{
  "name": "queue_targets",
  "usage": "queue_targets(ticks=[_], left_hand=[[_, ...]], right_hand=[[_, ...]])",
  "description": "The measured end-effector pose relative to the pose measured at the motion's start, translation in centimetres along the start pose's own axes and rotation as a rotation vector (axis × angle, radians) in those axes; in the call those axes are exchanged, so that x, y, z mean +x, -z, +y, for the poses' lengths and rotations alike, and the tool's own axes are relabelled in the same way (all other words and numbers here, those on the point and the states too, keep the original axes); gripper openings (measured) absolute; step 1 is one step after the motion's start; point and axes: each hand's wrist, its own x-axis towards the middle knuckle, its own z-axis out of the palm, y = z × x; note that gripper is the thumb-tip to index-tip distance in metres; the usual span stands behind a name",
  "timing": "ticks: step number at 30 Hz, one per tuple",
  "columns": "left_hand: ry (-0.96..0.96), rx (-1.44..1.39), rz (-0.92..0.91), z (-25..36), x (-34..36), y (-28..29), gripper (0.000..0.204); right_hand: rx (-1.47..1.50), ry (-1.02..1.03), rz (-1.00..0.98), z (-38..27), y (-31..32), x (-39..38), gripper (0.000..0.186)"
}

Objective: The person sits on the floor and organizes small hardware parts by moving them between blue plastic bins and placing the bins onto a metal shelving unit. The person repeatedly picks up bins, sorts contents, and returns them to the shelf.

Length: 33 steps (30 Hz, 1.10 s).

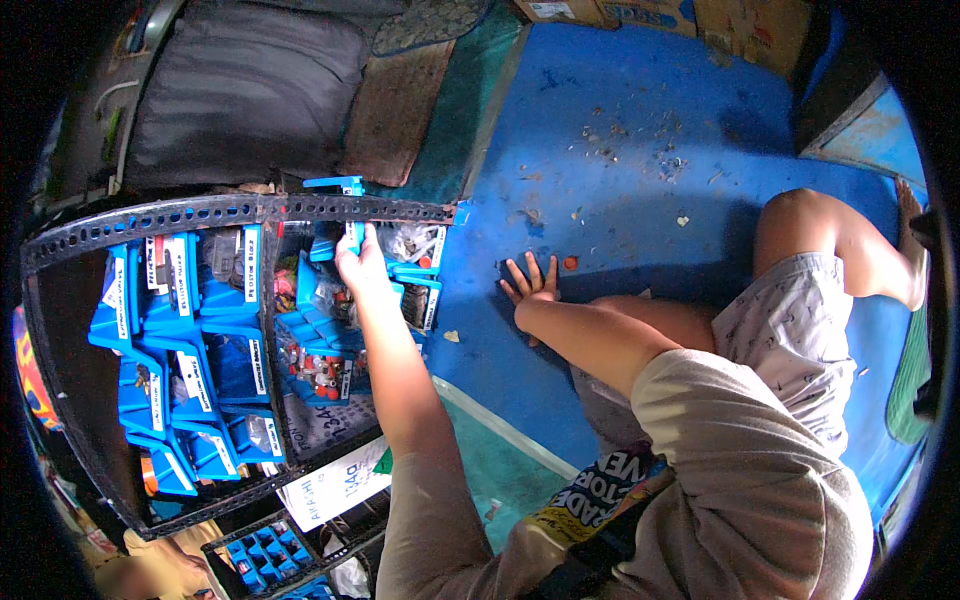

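Note:
My left hand (362, 262) reaches into the black metal rack at the left. Its fingers are closed on the edge of a small blue plastic bin (324, 246) near the rack's perforated rail; part of the grip is hidden. Beside it stands a blue bin of clear plastic bags (408, 243). Below are bins with small parts, among them a bin of red and white pieces (318, 372). My right hand (532, 282) lies flat on the blue floor (600, 200), fingers spread, holding nothing. A small red round piece (570, 263) lies just beyond its fingertips.
Several labelled blue bins (230, 365) fill the left side of the rack (150, 222). A dark grey cushion (245, 95) lies behind it. Scraps (660, 160) litter the far floor, cardboard boxes (750, 35) stand beyond. My bent leg (800, 225) is at the right.

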Motion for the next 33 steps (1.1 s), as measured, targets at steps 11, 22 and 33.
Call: queue_targets(ticks=[11,22,33], left_hand=[[-0.055,-0.091,0.05,-4.5,-0.2,4.4,0.034],[-0.046,-0.32,0.245,-6.8,3.9,7.8,0.032],[0.288,-0.235,0.457,-8.0,3.9,9.5,0.031]], right_hand=[[0.49,0.102,0.03,0.5,-0.3,0.2,0.135],[0.784,0.137,-0.022,-0.9,-0.7,0.8,0.15],[2.199,0.292,0.49,-1.5,-3.5,1.2,0.138]])
